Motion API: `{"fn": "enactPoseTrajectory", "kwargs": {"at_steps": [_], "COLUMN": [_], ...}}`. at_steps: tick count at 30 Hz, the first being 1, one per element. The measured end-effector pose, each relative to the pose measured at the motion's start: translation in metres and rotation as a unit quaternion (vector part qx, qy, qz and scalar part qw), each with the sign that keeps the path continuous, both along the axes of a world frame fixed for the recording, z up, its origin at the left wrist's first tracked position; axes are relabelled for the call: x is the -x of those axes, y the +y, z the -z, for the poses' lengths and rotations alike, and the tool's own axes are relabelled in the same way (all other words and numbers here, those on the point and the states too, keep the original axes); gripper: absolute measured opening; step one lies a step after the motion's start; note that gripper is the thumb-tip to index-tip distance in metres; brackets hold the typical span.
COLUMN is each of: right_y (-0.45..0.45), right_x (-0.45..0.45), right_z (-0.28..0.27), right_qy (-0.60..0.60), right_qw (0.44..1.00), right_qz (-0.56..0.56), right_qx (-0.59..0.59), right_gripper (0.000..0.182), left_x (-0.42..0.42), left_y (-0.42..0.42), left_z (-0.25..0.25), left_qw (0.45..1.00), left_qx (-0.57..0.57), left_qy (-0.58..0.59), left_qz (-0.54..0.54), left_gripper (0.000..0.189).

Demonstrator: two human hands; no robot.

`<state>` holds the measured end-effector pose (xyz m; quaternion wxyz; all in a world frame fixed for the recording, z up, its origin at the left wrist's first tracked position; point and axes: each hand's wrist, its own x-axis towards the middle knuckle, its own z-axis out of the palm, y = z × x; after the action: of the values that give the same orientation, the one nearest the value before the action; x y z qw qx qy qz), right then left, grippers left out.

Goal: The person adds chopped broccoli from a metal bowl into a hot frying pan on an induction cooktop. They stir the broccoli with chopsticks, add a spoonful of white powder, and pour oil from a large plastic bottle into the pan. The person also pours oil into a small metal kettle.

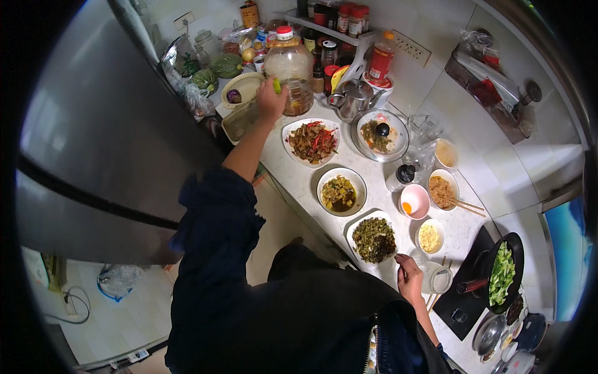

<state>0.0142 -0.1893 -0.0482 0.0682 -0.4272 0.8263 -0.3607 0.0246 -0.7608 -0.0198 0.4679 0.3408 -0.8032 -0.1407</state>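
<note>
My left hand reaches over the far end of the counter with a small yellow-green object in its fingers; too little shows to tell what it is. Just beyond it stands a big jar with a red cap. Below and left of the hand are a cream basket holding a purple onion and a long lidded box. My right hand is low at the near counter, fingertips curled by the corner of a white plate of chopped greens. A glass jar stands beside it.
A plate of meat and red peppers, a bowl of saucy food, a glass-lidded dish and a kettle line the counter. A pink bowl and a pan of green vegetables are rightward. A refrigerator rises at left.
</note>
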Motion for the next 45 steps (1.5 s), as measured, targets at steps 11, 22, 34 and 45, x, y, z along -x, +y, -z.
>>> {"fn": "enactPoseTrajectory", "kwargs": {"at_steps": [11, 22, 34, 45], "right_y": [-0.046, -0.109, -0.130, -0.129], "right_x": [-0.049, -0.069, -0.078, -0.081], "right_z": [0.001, -0.001, -0.001, 0.010], "right_qy": [-0.091, -0.057, -0.059, -0.063], "right_qw": [0.978, 0.975, 0.968, 0.959], "right_qz": [0.186, 0.212, 0.241, 0.273], "right_qx": [-0.014, -0.035, -0.036, -0.050], "right_gripper": [0.032, 0.029, 0.026, 0.024], "left_x": [0.087, 0.111, 0.122, 0.129], "left_y": [-0.166, -0.176, -0.182, -0.177], "left_z": [-0.032, -0.055, -0.066, -0.067], "left_qw": [0.988, 0.940, 0.889, 0.867], "left_qx": [-0.045, -0.175, -0.265, -0.234], "left_qy": [0.038, 0.041, 0.072, 0.021], "left_qz": [0.139, 0.291, 0.366, 0.440], "left_gripper": [0.085, 0.098, 0.050, 0.054]}}
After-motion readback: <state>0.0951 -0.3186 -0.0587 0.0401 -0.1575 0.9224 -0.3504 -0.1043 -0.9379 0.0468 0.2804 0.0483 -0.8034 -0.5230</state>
